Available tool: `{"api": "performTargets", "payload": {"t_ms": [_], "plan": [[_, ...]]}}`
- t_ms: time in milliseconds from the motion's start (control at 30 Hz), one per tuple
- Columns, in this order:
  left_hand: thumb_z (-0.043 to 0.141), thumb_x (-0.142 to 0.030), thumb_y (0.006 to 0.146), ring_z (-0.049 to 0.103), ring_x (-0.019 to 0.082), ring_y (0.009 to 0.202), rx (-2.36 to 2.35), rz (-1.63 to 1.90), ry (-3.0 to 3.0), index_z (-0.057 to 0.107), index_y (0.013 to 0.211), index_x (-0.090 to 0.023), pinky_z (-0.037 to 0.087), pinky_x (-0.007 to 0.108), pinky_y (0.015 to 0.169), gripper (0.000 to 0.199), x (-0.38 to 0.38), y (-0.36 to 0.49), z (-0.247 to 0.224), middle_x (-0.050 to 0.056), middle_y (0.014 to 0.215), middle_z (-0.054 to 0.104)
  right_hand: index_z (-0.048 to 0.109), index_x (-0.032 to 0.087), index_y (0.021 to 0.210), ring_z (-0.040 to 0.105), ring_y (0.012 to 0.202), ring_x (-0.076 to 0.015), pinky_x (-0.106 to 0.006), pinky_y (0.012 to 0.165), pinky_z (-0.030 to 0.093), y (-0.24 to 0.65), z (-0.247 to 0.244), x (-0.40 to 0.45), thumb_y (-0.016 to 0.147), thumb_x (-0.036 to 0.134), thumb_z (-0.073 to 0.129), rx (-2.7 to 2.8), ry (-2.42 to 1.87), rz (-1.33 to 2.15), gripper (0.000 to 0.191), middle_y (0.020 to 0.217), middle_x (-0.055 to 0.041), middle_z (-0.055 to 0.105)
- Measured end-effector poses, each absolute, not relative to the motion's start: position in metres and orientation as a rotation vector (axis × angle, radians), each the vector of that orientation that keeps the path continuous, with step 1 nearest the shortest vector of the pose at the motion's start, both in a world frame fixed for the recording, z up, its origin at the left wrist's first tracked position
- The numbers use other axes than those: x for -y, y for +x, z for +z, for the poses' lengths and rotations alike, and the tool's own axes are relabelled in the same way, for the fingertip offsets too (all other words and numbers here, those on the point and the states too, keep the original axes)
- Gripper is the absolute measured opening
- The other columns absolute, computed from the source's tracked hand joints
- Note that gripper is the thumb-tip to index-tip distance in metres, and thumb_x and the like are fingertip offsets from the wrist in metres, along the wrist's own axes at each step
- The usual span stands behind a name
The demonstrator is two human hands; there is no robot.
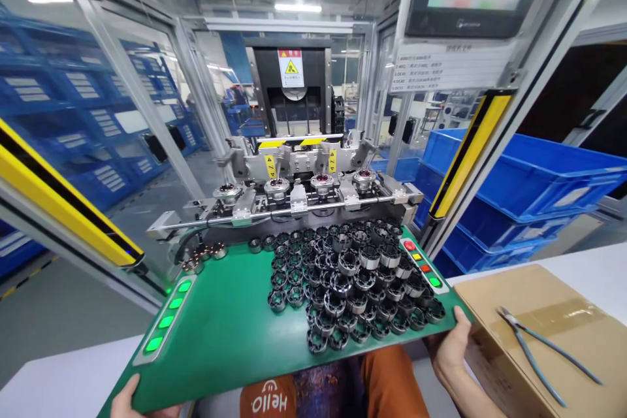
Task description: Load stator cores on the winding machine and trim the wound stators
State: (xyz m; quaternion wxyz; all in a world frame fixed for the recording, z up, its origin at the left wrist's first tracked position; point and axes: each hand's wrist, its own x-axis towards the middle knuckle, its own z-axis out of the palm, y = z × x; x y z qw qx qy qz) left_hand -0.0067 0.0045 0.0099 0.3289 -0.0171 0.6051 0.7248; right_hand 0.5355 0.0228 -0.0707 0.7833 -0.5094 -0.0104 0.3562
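Note:
My left hand (pixel 140 400) grips the front left corner of the green worktop (pixel 220 333), thumb on top and fingers underneath. At the front right corner my right hand (pixel 451 347) holds the same edge, its thumb beside the rim and its other fingers mostly hidden below. Many black-and-metal ring-shaped cores (pixel 347 262) crowd the right half of the worktop, some stacked on others. At the back left lie several rings with copper-coloured windings (pixel 203 256).
Behind the worktop stands a machine with a row of round metal fixtures (pixel 277 188). Yellow light-curtain posts (pixel 470 157) flank it. Green lit buttons (pixel 166 321) and a red button (pixel 409 245) sit on the worktop. Pliers (pixel 531 343) lie on a cardboard box (pixel 568 300), near blue crates (pixel 539 176).

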Motion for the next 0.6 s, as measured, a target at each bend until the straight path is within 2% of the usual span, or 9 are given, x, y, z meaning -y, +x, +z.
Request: {"api": "performTargets", "payload": {"t_ms": [167, 333, 600], "plan": [[0.079, -0.033, 0.071, 0.067, 0.019, 0.082, -1.572, 1.903, -0.037, 0.075, 0.091, -0.024, 0.062, 0.021, 0.063, 0.023, -0.004, -0.006, 0.011, -0.004, 0.090, 0.079, 0.083, 0.025, 0.139, 0.079, 0.148, -0.0390, -0.052, 0.118, 0.074, 0.538, -0.077, -0.025, 0.078, 0.074, 0.082, 0.015, -1.099, 0.740, 0.078, 0.132, -0.0044, 0.093], [0.080, -0.034, 0.072, 0.070, 0.018, 0.085, -1.568, 1.897, -0.028, 0.076, 0.093, -0.024, 0.057, 0.017, 0.060, 0.023, -0.003, -0.008, 0.008, -0.005, 0.092, 0.080, 0.083, 0.024, 0.139, 0.077, 0.150, -0.0385, -0.051, 0.117, 0.074, 0.540, -0.081, -0.025, 0.078, 0.073, 0.082, 0.006, -1.104, 0.700, 0.078, 0.132, -0.0063, 0.093], [0.083, -0.044, 0.058, 0.068, 0.020, 0.081, -1.656, 1.882, 0.054, 0.071, 0.088, -0.026, 0.059, 0.022, 0.056, 0.037, -0.002, -0.014, 0.000, -0.004, 0.089, 0.078, 0.082, 0.024, 0.143, 0.081, 0.145, -0.0390, -0.053, 0.114, 0.076, 0.538, -0.083, -0.025, 0.083, 0.072, 0.080, 0.032, -1.096, 0.710, 0.077, 0.132, -0.0056, 0.093]]}}
